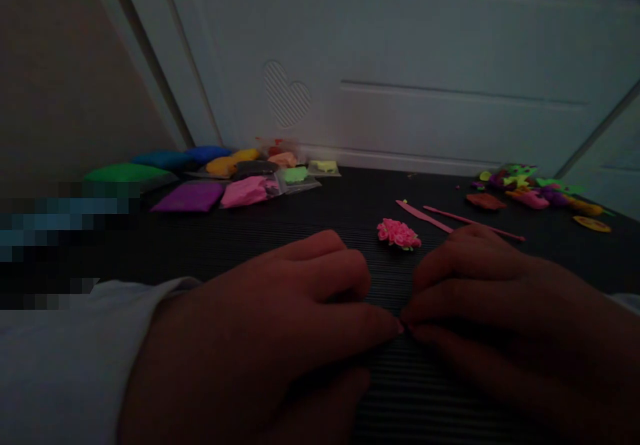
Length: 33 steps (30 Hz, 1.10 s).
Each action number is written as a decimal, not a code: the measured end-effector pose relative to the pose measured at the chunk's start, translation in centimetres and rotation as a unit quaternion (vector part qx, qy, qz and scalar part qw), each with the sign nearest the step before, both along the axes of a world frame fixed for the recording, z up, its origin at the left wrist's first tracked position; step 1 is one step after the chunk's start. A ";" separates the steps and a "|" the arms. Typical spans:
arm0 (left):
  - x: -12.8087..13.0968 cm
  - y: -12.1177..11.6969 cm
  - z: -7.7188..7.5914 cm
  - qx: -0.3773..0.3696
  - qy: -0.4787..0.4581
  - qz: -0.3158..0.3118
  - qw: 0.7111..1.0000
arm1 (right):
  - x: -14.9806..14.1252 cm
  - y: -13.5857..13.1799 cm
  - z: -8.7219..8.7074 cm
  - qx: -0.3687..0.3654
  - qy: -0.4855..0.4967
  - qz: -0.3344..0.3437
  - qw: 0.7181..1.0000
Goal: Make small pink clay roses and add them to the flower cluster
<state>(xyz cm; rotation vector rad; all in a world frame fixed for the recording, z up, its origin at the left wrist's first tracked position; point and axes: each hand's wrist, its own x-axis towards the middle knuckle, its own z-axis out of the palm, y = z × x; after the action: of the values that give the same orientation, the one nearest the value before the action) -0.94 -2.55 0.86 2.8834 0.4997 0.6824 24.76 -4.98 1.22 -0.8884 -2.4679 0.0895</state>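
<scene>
Left hand (pixel 260 318), right hand (pixel 490 298): fingers (pixel 377 324) meet lower centre, can't tell if grasping. Pink flower cluster (pixel 399 234), right of centre, looks light, fragile; pinch sides.

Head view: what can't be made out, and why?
In the head view:
Whether the bare left hand and bare right hand pinch anything: fingers and shadow hide it.
Near end of the flat pink knife-shaped tool: behind the right hand.
Any markings on the small yellow oval disc: too small and dim.
Pale fabric right cuff: mostly cut off by the right edge.
Left edge: covered by a pixelated patch.
</scene>
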 end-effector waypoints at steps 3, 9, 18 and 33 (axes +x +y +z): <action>0.0 0.0 0.0 -0.007 0.003 -0.003 1.000 | 0.2 0.2 0.2 0.007 -0.015 0.005 1.000; 0.1 0.0 0.1 -0.009 0.000 -0.006 1.000 | -0.3 -0.3 -0.5 -0.002 0.044 -0.005 0.999; 0.1 0.0 0.0 0.005 -0.006 -0.014 1.000 | -0.1 -1.2 -1.3 0.034 0.064 -0.025 0.997; 0.1 0.0 0.1 0.007 0.003 -0.002 1.000 | -0.5 -0.9 -1.2 0.076 0.056 -0.011 0.995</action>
<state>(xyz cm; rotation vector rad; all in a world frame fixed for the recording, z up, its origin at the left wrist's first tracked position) -0.81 -2.58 0.98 2.8999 0.4913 0.6799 24.22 -5.89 0.02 -0.8222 -2.3263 -0.0540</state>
